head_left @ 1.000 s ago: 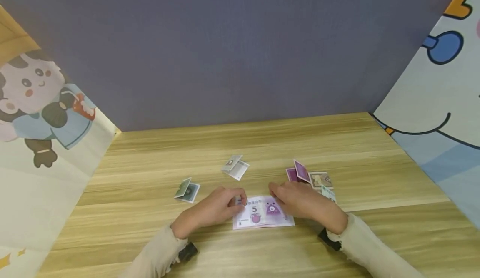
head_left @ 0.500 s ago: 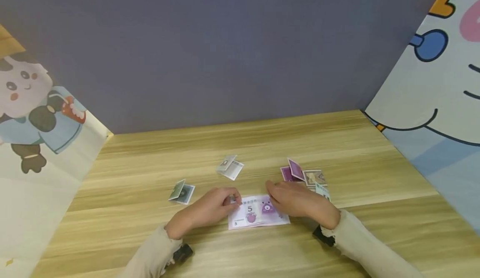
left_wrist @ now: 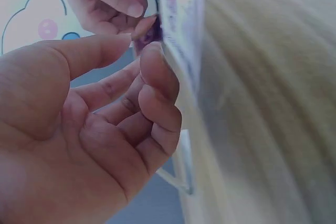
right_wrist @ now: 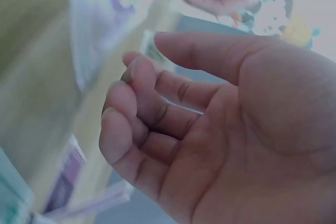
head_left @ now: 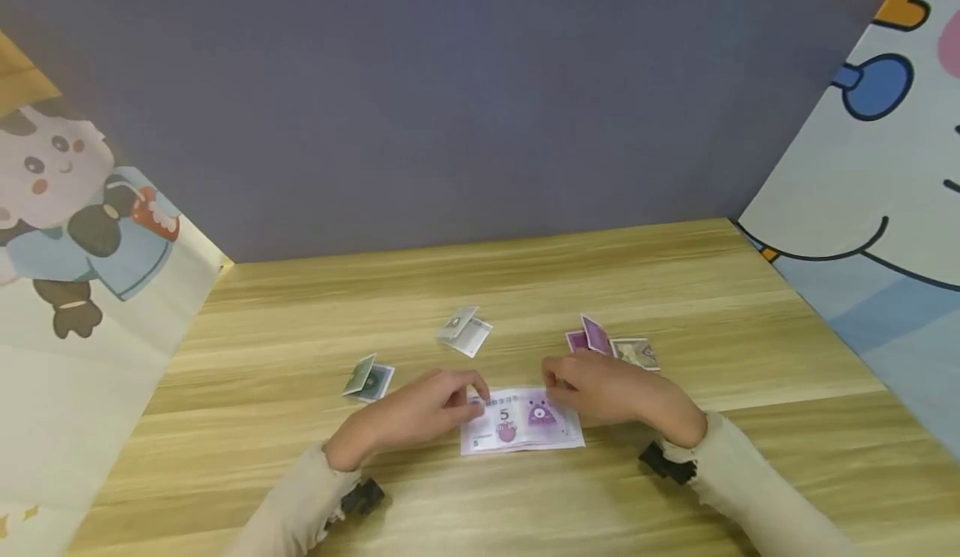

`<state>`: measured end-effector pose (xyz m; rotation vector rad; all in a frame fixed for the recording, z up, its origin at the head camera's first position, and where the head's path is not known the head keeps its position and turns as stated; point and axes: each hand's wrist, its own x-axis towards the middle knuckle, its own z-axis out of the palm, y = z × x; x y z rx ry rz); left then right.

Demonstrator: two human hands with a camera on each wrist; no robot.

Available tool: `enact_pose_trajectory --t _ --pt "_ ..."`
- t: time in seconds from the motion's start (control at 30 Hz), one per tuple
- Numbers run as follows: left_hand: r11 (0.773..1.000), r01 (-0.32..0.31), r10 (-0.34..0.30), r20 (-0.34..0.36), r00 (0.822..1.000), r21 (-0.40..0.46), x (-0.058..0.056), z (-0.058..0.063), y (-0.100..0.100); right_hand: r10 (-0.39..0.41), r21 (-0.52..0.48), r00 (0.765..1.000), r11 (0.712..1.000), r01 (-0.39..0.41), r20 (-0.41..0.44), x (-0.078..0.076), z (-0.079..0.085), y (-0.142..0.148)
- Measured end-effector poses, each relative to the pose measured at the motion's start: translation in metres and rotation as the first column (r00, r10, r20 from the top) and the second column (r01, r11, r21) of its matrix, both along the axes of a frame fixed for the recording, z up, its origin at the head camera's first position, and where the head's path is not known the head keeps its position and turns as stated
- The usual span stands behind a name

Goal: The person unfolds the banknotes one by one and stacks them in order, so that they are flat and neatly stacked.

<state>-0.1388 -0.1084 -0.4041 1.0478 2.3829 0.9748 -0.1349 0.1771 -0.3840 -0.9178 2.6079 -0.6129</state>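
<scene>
A purple-and-white play banknote (head_left: 525,436) marked 5 lies on the wooden table between the hands, with a crease down its middle. My left hand (head_left: 420,411) is at its upper left corner, fingertips right over the edge. In the left wrist view that hand's fingers (left_wrist: 157,72) are loosely bent, thumb apart from them, with nothing held between. Over the note's upper right end hovers my right hand (head_left: 607,386). The right wrist view shows its fingers (right_wrist: 118,129) relaxed and curved, the thumb clear of them, and the palm bare.
Behind the hands stand half-folded notes: a green one (head_left: 375,383) at left, a grey one (head_left: 472,338) in the middle and a purple one (head_left: 597,336) at right. A brownish note (head_left: 637,353) lies beside the purple one. A dark grey panel (head_left: 480,107) closes the back.
My right hand has lifted slightly off the note's upper edge and shifted right, now covering the light green note near its wrist. The left hand stays at the left corner. The view shifts slightly.
</scene>
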Motion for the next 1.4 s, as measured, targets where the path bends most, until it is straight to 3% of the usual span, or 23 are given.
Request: enact_pose_trajectory --t 0.23,0.37,0.77,0.97,1.07,1.13,1.27,1.4 --pt "0.999 -0.025 0.025 -0.003 1.000 0.038 -0.001 0.015 0.008 -0.101 -0.079 0.994 0.992 0.098 -0.040 -0.003 0.031 0.031" --pt "0.998 -0.013 0.016 -0.049 0.999 0.064 -0.001 0.017 0.017 -0.184 -0.090 0.980 0.980 0.178 -0.072 -0.001 0.040 0.050" --pt "0.989 0.023 0.001 -0.164 0.987 0.145 0.005 0.015 0.047 -0.290 -0.041 0.954 0.957 0.287 -0.074 0.016 0.035 0.090" --pt "0.991 0.076 -0.057 -0.172 0.983 0.107 0.020 0.011 0.064 -0.357 0.100 0.931 0.931 0.350 0.069 0.022 0.031 0.100" --pt "0.991 0.112 -0.093 -0.221 0.971 0.079 0.025 0.008 0.075 -0.357 0.148 0.923 0.930 0.337 0.142 0.020 0.026 0.100" --pt "0.989 0.133 -0.112 -0.255 0.960 0.068 0.026 0.006 0.084 -0.346 0.168 0.927 0.932 0.321 0.144 0.018 0.023 0.098" --pt "0.985 0.168 -0.145 -0.348 0.926 0.038 0.027 0.005 0.104 -0.330 0.215 0.938 0.929 0.302 0.109 0.014 0.016 0.092" --pt "0.981 0.181 -0.191 -0.429 0.883 -0.064 0.031 0.008 0.124 -0.309 0.255 0.949 0.924 0.286 0.055 0.011 0.010 0.085"
